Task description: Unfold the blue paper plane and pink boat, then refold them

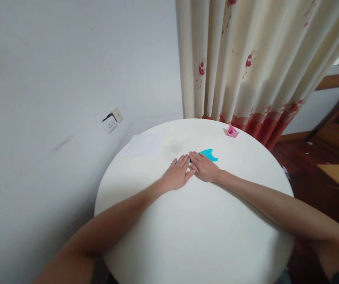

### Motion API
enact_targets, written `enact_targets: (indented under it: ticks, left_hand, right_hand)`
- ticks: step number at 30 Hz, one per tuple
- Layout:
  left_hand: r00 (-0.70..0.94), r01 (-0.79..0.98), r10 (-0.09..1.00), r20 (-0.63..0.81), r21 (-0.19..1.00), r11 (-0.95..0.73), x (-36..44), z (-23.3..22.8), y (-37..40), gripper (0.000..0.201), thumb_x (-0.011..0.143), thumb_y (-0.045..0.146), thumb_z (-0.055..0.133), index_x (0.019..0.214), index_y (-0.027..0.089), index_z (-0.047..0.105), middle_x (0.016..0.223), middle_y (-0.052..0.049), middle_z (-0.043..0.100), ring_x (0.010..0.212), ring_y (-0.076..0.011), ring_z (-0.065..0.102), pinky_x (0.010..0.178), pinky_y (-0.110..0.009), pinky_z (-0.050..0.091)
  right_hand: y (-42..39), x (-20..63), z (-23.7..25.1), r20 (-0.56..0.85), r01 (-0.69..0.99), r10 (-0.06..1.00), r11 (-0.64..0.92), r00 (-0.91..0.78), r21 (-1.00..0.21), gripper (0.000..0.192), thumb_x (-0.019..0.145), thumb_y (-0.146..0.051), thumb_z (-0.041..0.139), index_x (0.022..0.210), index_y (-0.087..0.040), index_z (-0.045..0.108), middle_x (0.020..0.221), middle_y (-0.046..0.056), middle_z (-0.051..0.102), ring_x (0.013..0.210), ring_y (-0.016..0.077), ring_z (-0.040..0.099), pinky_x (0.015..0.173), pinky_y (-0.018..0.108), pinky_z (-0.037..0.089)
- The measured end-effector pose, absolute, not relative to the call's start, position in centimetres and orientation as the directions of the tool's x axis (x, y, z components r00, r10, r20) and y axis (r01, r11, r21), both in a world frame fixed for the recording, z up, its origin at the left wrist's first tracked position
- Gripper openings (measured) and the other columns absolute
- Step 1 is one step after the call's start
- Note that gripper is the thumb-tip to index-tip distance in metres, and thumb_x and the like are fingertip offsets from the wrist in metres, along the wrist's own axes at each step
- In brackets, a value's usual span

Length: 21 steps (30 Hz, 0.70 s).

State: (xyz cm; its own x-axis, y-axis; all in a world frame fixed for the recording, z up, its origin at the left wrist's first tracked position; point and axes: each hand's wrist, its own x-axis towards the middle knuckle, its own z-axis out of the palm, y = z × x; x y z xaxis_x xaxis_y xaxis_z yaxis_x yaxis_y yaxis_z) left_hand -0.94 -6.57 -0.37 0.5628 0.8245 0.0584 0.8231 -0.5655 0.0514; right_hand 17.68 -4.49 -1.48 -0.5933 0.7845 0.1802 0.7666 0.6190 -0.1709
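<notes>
Both my hands lie flat, side by side, on a round white table (199,236). My left hand (176,174) and my right hand (204,166) press palm-down on a piece of blue folded paper (209,154). Most of the blue paper is hidden under the hands; only its far right part shows beyond my right hand's fingers. The fingers of both hands are stretched out and close together, touching at the middle.
A small pink folded paper boat (232,131) stands near the table's far edge. A white paper sheet (144,144) lies at the far left. Behind are a flowered curtain (255,59), a grey wall with a socket (111,120), and wooden furniture (335,130) at right.
</notes>
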Motion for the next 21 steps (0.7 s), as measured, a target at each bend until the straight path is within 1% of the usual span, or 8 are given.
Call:
enact_targets:
  ticks: [7, 14, 18, 21]
  left_hand:
    - [0.562, 0.825, 0.826, 0.040, 0.048, -0.563, -1.0, -0.1, -6.5, 0.075, 0.100, 0.061, 0.020, 0.157, 0.011, 0.020, 0.164, -0.014, 0.015, 0.153, -0.0243, 0.011, 0.122, -0.044, 0.013]
    - [0.591, 0.806, 0.806, -0.038, -0.015, -0.592, -2.3, 0.6, -6.3, 0.082, 0.098, 0.065, 0.022, 0.156, 0.007, 0.019, 0.164, -0.016, 0.013, 0.152, -0.0260, 0.012, 0.121, -0.044, 0.016]
    - [0.552, 0.829, 0.832, -0.054, -0.068, -0.555, -3.0, 1.1, -6.6, 0.083, 0.098, 0.066, 0.026, 0.155, 0.007, 0.023, 0.162, -0.018, 0.019, 0.151, -0.0271, 0.018, 0.120, -0.044, 0.019]
    - [0.501, 0.857, 0.864, -0.054, -0.113, -0.504, -3.3, 1.6, -7.2, 0.083, 0.097, 0.066, 0.031, 0.154, 0.006, 0.028, 0.160, -0.021, 0.024, 0.149, -0.0300, 0.024, 0.119, -0.046, 0.021]
  right_hand:
    - [-4.4, 18.0, -1.3, 0.147, 0.781, 0.796, 0.605, -0.587, -0.155, 0.067, 0.102, -0.046, 0.023, 0.154, -0.004, 0.028, 0.161, 0.018, 0.025, 0.150, 0.0284, 0.020, 0.121, 0.048, 0.019]
    - [-4.7, 18.4, -1.2, 0.157, 0.824, 0.835, 0.547, -0.527, -0.146, 0.070, 0.103, -0.050, 0.021, 0.153, -0.002, 0.029, 0.160, 0.020, 0.026, 0.150, 0.0291, 0.021, 0.120, 0.048, 0.019]
    - [-4.7, 18.8, -1.7, 0.173, 0.893, 0.896, 0.432, -0.408, -0.131, 0.072, 0.102, -0.052, 0.020, 0.152, -0.001, 0.032, 0.159, 0.020, 0.028, 0.149, 0.0311, 0.022, 0.120, 0.049, 0.018]
    - [-4.6, 19.0, -2.1, 0.186, 0.935, 0.936, 0.326, -0.299, -0.140, 0.077, 0.101, -0.055, 0.019, 0.151, 0.001, 0.030, 0.159, 0.023, 0.027, 0.149, 0.0325, 0.021, 0.119, 0.049, 0.018]
